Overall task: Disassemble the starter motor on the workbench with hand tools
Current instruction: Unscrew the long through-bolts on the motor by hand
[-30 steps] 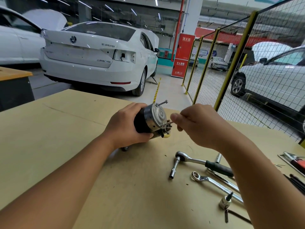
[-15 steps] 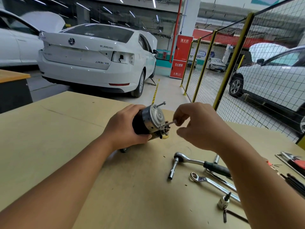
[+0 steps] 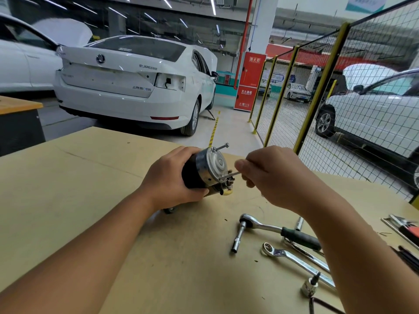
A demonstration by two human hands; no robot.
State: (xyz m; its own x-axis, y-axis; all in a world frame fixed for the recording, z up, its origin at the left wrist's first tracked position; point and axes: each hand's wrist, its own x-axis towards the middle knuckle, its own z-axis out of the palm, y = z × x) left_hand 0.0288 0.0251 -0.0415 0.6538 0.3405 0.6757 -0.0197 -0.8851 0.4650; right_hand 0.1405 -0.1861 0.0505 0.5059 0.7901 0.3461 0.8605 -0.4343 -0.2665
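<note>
Left hand [image 3: 172,180] wraps the starter motor [image 3: 204,172] body at tabletop [image 3: 68,189] centre, end cap facing 3 o'clock, so it can't roll. Upper through-bolt [image 3: 221,147] is backed out at 12 on the cap. Right hand [image 3: 274,177] pinches the lower through-bolt [image 3: 229,175] at 5, likely drawing it out by hand. Ratchet [image 3: 272,230] and ring spanner [image 3: 292,257] lie parked at 5 o'clock, within reach.
</note>
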